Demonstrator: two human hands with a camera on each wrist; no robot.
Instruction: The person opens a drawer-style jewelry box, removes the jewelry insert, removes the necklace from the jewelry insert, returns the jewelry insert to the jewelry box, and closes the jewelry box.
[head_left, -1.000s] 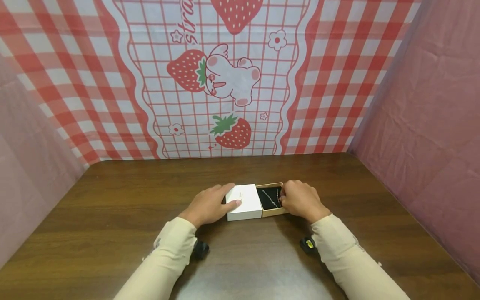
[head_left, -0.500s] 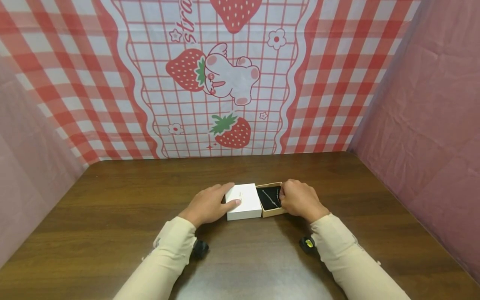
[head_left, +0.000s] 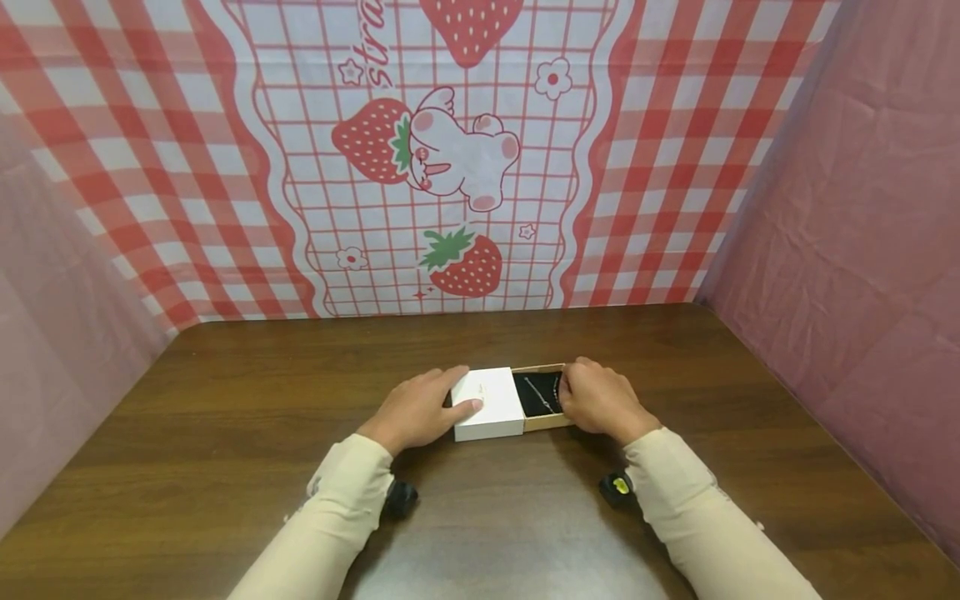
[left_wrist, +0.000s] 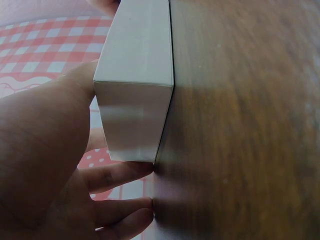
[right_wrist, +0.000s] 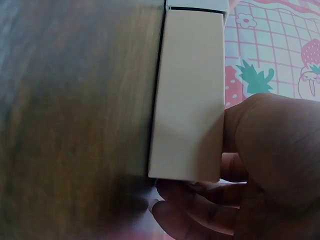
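A white box sleeve (head_left: 489, 403) lies on the table, with a tan inner tray (head_left: 546, 422) partly out of its right side. On the tray's black cushion (head_left: 531, 395) lies a silver chain bracelet (head_left: 537, 392); its right part is hidden by fingers. My left hand (head_left: 420, 408) holds the sleeve at its left end, thumb on top. In the left wrist view, fingers (left_wrist: 117, 175) lie around the sleeve's end (left_wrist: 132, 120). My right hand (head_left: 603, 398) grips the tray's right end, thumb over the rim. From the right wrist, the tray's side (right_wrist: 190, 95) shows, fingers curled at its end.
Dark wooden table (head_left: 300, 358) extends around the box. A strawberry-print cloth (head_left: 465, 175) hangs behind, and pink cloth (head_left: 847, 275) hangs at the right side. Black wrist devices (head_left: 617, 490) sit under both cuffs.
The tray has straightened slightly and now lines up with the sleeve. Both hands keep their hold in nearly the same places.
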